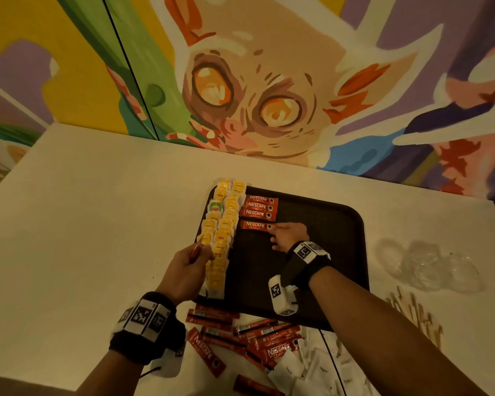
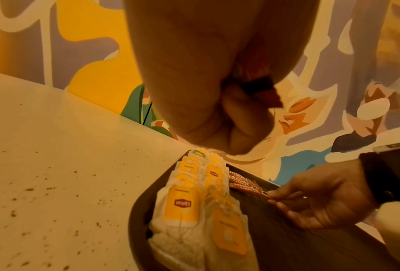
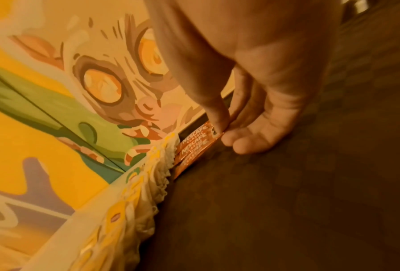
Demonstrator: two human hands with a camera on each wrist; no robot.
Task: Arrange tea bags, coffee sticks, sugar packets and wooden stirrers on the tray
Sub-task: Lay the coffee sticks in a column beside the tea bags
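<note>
Loose coffee sticks (image 1: 240,335) and white sugar packets (image 1: 306,364) lie nearest, on table (image 1: 97,195) at dark tray's (image 1: 326,224) near edge. Left hand (image 1: 187,270) clenched around red stick (image 1: 196,250), above near-left tea bags (image 1: 222,232) in two columns along tray's left side. Right hand (image 1: 287,234) pinches right end of fourth coffee stick (image 1: 255,225), flat on tray, near three placed sticks (image 1: 259,207). Wooden stirrers (image 1: 412,315), clear plastic wrap (image 1: 429,264) right of tray.

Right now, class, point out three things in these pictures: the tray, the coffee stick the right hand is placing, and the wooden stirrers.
tray (image 1: 326,224): head view, bare dark floor.
coffee stick (image 1: 255,225): head view, middle of its red printed face.
wooden stirrers (image 1: 412,312): head view, middle of the loose pile on the table.
</note>
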